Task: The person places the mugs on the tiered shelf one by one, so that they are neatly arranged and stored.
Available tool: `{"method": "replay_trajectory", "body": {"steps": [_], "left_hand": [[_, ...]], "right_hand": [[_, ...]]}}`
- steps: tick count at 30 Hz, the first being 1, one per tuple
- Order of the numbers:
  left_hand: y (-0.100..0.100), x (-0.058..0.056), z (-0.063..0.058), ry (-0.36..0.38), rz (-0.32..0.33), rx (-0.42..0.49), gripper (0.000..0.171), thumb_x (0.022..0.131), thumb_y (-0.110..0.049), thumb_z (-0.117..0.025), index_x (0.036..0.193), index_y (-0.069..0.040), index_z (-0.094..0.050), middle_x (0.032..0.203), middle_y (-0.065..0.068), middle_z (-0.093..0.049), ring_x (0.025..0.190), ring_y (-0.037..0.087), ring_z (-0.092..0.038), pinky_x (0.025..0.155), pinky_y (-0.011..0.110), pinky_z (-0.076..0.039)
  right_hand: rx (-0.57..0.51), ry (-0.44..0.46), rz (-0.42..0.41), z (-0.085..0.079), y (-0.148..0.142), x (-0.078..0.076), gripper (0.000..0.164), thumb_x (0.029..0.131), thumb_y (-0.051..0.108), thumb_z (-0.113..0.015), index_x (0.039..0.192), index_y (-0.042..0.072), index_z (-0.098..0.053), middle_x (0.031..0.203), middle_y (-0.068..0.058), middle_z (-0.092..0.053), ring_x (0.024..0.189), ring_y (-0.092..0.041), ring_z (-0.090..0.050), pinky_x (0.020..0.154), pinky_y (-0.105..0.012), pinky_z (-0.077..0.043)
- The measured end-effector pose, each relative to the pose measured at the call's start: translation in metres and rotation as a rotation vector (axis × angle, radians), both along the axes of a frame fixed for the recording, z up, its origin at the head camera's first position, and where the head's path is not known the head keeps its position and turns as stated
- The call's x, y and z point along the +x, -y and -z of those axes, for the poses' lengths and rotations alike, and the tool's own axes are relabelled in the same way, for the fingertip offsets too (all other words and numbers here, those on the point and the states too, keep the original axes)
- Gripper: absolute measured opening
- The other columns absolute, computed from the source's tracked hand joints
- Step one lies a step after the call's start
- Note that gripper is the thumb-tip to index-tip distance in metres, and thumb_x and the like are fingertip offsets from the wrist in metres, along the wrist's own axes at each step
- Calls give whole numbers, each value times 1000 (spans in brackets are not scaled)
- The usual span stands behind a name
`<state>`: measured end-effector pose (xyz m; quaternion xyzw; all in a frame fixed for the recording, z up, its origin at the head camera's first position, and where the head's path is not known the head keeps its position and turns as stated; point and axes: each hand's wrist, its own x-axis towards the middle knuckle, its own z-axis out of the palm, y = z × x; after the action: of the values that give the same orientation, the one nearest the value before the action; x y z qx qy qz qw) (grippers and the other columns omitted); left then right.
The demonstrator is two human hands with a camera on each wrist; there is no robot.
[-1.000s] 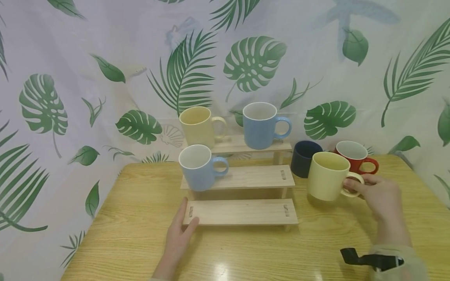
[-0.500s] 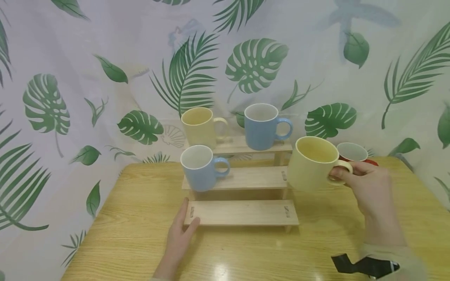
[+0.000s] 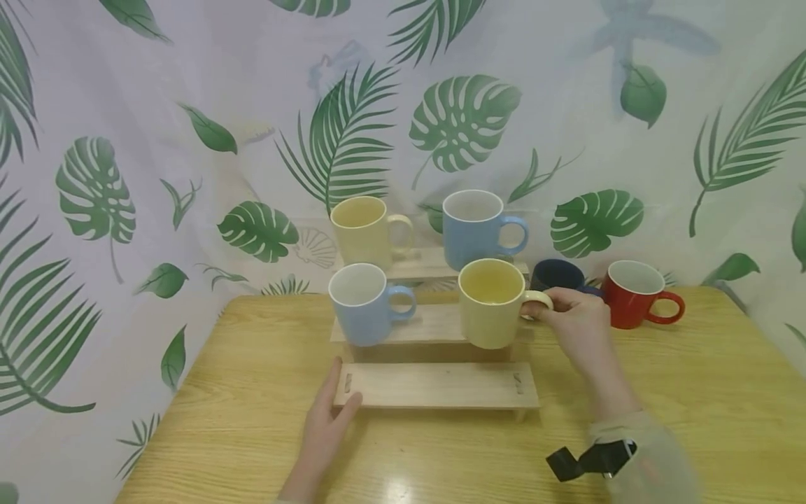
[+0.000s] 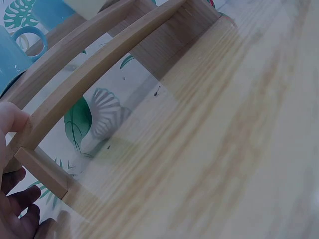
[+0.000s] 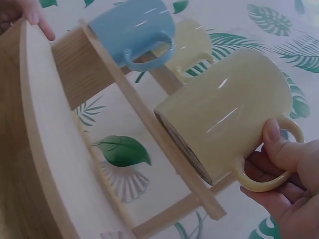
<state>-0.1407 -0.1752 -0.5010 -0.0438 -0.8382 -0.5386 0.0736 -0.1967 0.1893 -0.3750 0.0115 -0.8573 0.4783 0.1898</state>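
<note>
My right hand (image 3: 576,325) pinches the handle of a yellow mug (image 3: 491,308), upright over the right end of the middle board of a three-step wooden rack (image 3: 434,385). In the right wrist view this mug's underside shows near the board's edge; whether it touches the wood I cannot tell. My left hand (image 3: 327,416) grips the left end of the lowest board, thumb at its front edge. A light blue mug (image 3: 359,308) stands on the middle board's left. On the top board are another yellow mug (image 3: 362,234) and a blue mug (image 3: 474,231).
To the right of the rack, a dark navy mug (image 3: 557,275) and a red mug (image 3: 632,297) stand on the wooden table (image 3: 220,413). A leaf-printed cloth (image 3: 264,161) hangs behind the table.
My right hand has carried the yellow mug leftward from in front of the navy and red mugs to the middle board. My left hand has stayed on the rack.
</note>
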Motion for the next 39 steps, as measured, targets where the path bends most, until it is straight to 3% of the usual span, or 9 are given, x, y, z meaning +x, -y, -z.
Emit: {"method": "replay_trajectory", "body": {"steps": [3,15,27,39], "left_hand": [[0,0,0,-2,-4,-4,72,95,-39,-56,152,-13,-22,157,5,-20,142,23,-20,116,44,-15],[-2,2,-1,-6,-8,-19,71,95,-38,-56,152,-11,-23,157,6,-21,142,23,-20,116,44,-15],[-1,2,-2,9,-21,-12,70,95,-38,-56,152,-15,-23,157,3,-21,142,22,-20,116,44,-15],[0,1,0,2,-30,-32,70,95,-39,-56,152,-15,-25,156,6,-22,142,26,-21,115,47,-16]], "right_hand": [[6,-21,-8,2,5,-3,23,75,23,-82,82,3,-74,69,1,-67,71,-13,-48,54,-22,-40],[-90,19,-57,7,10,-10,25,79,20,-79,85,-3,-71,67,12,-65,72,-11,-49,57,-20,-42],[14,15,-24,5,11,-14,22,76,22,-81,81,2,-73,70,0,-66,71,-17,-47,51,-23,-38],[36,40,-85,5,7,-13,28,81,29,-77,87,3,-71,79,-3,-68,75,-16,-50,55,-22,-42]]}}
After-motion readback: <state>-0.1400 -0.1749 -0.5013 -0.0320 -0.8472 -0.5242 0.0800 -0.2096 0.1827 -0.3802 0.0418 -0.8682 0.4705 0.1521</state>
